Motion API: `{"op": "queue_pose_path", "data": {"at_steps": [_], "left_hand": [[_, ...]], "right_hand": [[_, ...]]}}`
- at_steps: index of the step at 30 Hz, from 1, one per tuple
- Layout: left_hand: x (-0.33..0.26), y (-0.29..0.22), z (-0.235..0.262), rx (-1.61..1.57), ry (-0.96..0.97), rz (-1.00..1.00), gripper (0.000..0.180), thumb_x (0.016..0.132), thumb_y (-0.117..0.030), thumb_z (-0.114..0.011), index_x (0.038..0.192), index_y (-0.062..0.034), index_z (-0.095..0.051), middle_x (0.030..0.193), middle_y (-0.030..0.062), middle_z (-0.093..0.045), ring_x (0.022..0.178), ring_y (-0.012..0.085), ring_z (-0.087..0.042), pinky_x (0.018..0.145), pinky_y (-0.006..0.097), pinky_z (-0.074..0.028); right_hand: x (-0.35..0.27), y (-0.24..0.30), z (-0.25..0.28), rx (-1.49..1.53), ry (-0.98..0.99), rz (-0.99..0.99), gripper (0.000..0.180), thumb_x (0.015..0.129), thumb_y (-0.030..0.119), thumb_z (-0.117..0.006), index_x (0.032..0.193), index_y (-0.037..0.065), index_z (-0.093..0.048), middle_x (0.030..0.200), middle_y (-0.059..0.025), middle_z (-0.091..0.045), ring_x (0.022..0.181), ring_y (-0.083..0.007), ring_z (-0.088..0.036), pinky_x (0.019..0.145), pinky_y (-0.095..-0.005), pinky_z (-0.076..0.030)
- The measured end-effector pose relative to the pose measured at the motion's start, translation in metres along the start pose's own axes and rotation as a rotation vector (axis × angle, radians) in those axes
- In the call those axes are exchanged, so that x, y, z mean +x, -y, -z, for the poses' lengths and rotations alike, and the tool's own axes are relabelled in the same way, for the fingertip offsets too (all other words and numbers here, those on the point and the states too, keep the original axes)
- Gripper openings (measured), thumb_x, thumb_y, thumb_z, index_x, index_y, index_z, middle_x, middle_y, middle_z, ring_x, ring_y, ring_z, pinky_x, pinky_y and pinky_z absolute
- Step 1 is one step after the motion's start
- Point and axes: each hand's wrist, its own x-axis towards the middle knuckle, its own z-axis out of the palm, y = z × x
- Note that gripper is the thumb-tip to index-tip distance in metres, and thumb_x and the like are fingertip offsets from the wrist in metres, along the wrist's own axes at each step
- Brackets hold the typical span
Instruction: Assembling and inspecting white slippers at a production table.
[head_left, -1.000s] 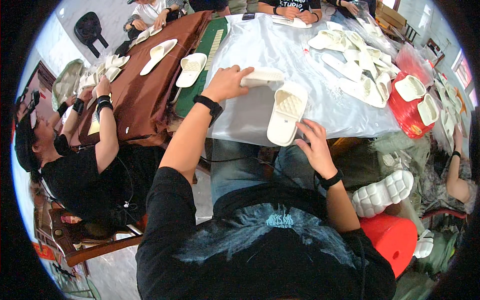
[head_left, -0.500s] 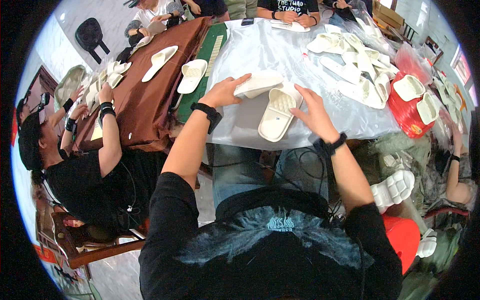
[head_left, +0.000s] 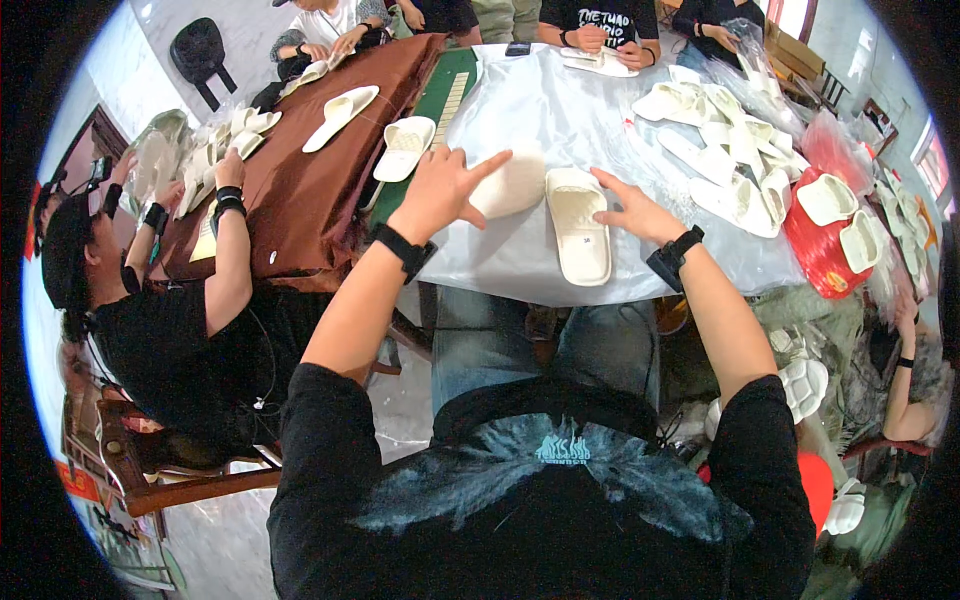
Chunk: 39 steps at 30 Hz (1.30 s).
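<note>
Two cream slippers lie side by side in front of me at the near part of the plastic-covered table (head_left: 650,265). The left slipper (head_left: 515,187) shows a smooth, plain surface, slightly blurred. My left hand (head_left: 440,200) is at its left side, thumb and index finger spread wide by its edge. The right slipper (head_left: 583,255) has its open toe band away from me and its heel toward me, with a small dark mark on the insole. My right hand (head_left: 640,215) touches its right edge with thumb and index finger apart.
A pile of cream slippers (head_left: 740,190) lies on the right, beside a red plastic bag (head_left: 820,270) bearing two more. To the left, single slippers rest on a green strip (head_left: 405,150) and a brown cloth (head_left: 340,115). Co-workers handle slippers at the left and far sides.
The left slipper has gone from tilted in my left hand to lying lower, and the fingers have spread. The right slipper has turned straighter, its heel swinging right.
</note>
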Motion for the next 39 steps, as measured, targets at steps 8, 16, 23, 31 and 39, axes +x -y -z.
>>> {"op": "queue_pose_path", "data": {"at_steps": [8, 16, 23, 31, 39], "left_hand": [[-0.021, -0.024, -0.006, -0.383, -0.107, 0.143, 0.058, 0.065, 0.002, -0.06, 0.121, -0.0122, -0.06, 0.074, 0.0117, -0.058, 0.071, 0.0315, -0.056, 0.068, 0.041, -0.048], [-0.033, -0.093, -0.007, -0.582, -0.062, 0.001, 0.056, 0.065, -0.01, -0.075, 0.119, -0.0127, -0.06, 0.097, 0.0134, -0.059, 0.095, 0.0338, -0.053, 0.084, 0.041, -0.046], [-0.033, -0.103, -0.029, -0.626, -0.065, 0.116, 0.057, 0.067, -0.01, -0.074, 0.122, -0.0145, -0.059, 0.103, 0.017, -0.056, 0.1, 0.0345, -0.051, 0.086, 0.042, -0.045], [0.006, -0.113, -0.069, -0.463, -0.093, 0.383, 0.059, 0.074, -0.013, -0.069, 0.129, -0.008, -0.049, 0.099, 0.0225, -0.056, 0.097, 0.0386, -0.052, 0.083, 0.044, -0.046], [-0.004, -0.119, -0.055, -0.48, 0.029, 0.302, 0.073, 0.076, -0.02, -0.07, 0.141, -0.0204, -0.038, 0.099, 0.018, -0.057, 0.093, 0.0382, -0.055, 0.079, 0.047, -0.046]], "right_hand": [[0.011, -0.017, -0.013, 0.091, -0.003, -0.022, 0.073, 0.079, 0.012, -0.067, 0.143, 0.006, -0.031, 0.124, -0.0168, -0.054, 0.113, -0.0257, -0.051, 0.098, -0.0347, -0.039], [0.006, -0.013, -0.019, 0.018, -0.234, -0.174, 0.064, 0.078, 0.01, -0.063, 0.138, 0.011, -0.041, 0.094, -0.014, -0.062, 0.076, -0.0198, -0.06, 0.065, -0.031, -0.051], [-0.013, 0.003, -0.016, -0.133, -0.286, -0.179, 0.061, 0.073, 0.011, -0.062, 0.132, 0.009, -0.047, 0.114, -0.0209, -0.058, 0.099, -0.034, -0.056, 0.088, -0.0373, -0.044], [0.031, -0.021, -0.02, -0.258, -0.174, 0.115, 0.066, 0.074, 0.014, -0.064, 0.136, 0.011, -0.042, 0.126, -0.0204, -0.052, 0.115, -0.0369, -0.047, 0.101, -0.0432, -0.032], [-0.018, 0.006, -0.023, -0.153, -0.226, -0.077, 0.064, 0.077, 0.011, -0.065, 0.136, 0.006, -0.041, 0.108, -0.0292, -0.057, 0.105, -0.0407, -0.053, 0.091, -0.0428, -0.043]]}}
